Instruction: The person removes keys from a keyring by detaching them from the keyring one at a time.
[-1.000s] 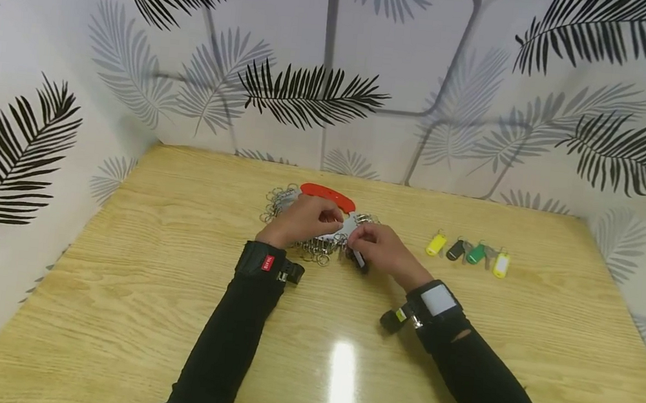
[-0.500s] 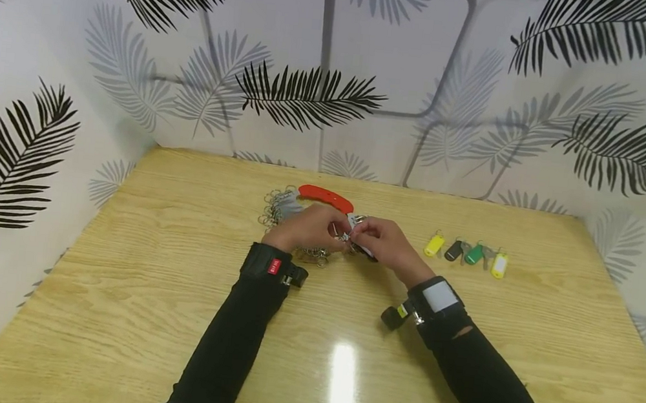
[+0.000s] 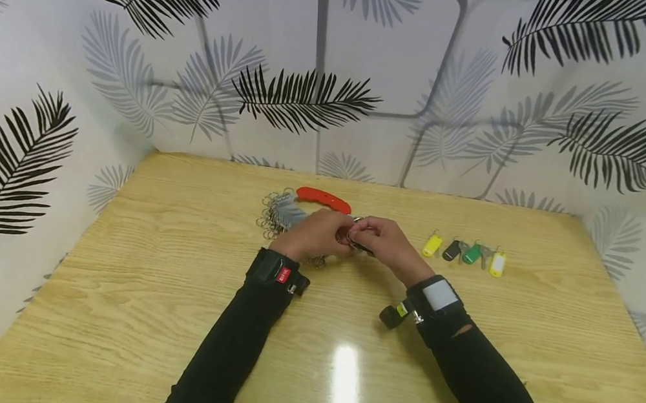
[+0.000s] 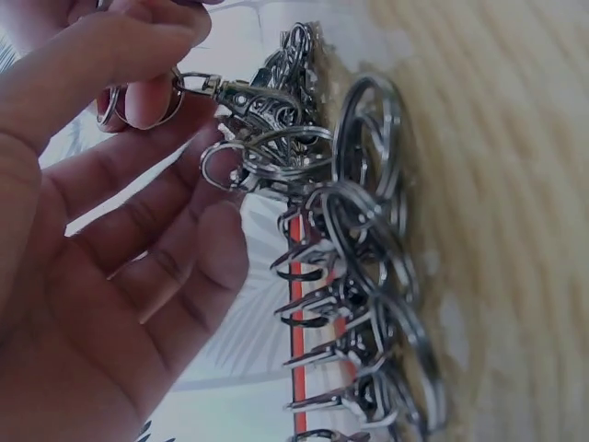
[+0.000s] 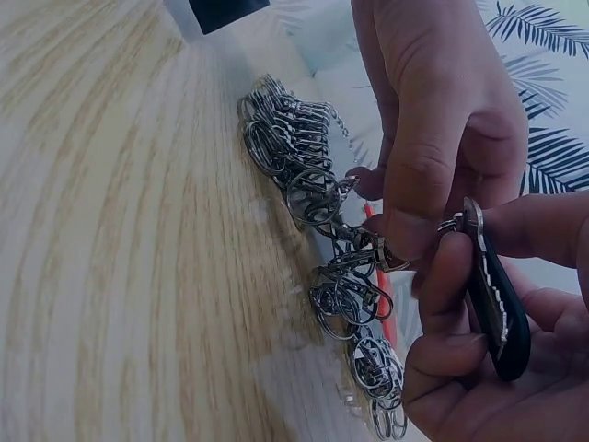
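Observation:
In the head view my left hand [image 3: 315,236] and right hand [image 3: 383,243] meet over the right part of a key holder, a silver plate [image 3: 287,213] with a red handle [image 3: 323,199]. Along its edge hang many clips with split rings [image 5: 290,138]. The left thumb and finger pinch a split ring [image 4: 175,99] joined to a swivel clip [image 4: 244,96]; the other left fingers are spread. My right hand [image 5: 552,368] holds a black key tag [image 5: 500,313] with a key [image 5: 472,224] beside it. Where the two rings meet is hidden by fingertips.
Right of the hands, on the wooden table [image 3: 148,314], lie a yellow tag [image 3: 432,245], a black tag [image 3: 452,250], a green tag [image 3: 472,253] and a second yellow tag [image 3: 497,264], with keys among them. A patterned wall [image 3: 270,138] stands behind.
My left hand has moved right and slightly nearer from over the plate to meet the right hand. The right hand stays nearly in place, and the black key tag has turned under it.

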Demonstrator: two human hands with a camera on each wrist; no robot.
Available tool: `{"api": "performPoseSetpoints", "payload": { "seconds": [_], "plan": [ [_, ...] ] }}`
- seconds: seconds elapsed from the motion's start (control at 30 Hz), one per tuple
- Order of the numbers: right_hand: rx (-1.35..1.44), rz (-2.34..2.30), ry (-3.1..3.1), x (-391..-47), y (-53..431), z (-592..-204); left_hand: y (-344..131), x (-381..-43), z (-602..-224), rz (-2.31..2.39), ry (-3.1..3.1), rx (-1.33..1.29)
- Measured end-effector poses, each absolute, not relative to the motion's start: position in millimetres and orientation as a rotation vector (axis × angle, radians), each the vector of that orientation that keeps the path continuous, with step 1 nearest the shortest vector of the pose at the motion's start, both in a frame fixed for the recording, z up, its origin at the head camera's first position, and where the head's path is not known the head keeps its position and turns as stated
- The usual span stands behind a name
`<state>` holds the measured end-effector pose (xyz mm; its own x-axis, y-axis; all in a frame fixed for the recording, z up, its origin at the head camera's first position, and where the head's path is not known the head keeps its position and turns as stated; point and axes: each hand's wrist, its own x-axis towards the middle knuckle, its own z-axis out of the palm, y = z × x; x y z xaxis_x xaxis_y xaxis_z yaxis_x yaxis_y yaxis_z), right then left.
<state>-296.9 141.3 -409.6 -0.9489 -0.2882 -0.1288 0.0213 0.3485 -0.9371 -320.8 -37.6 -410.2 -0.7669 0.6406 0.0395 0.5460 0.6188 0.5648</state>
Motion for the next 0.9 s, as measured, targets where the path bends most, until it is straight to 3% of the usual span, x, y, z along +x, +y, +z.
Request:
{"api": "performPoseSetpoints", "payload": {
  "seconds": [0.9],
  "plan": [
    [-0.382,-1.612,2.501,-294.3,146.0,-413.1,-43.9,-319.0,-411.9,1.116,2.656,0.973]
  ]
}}
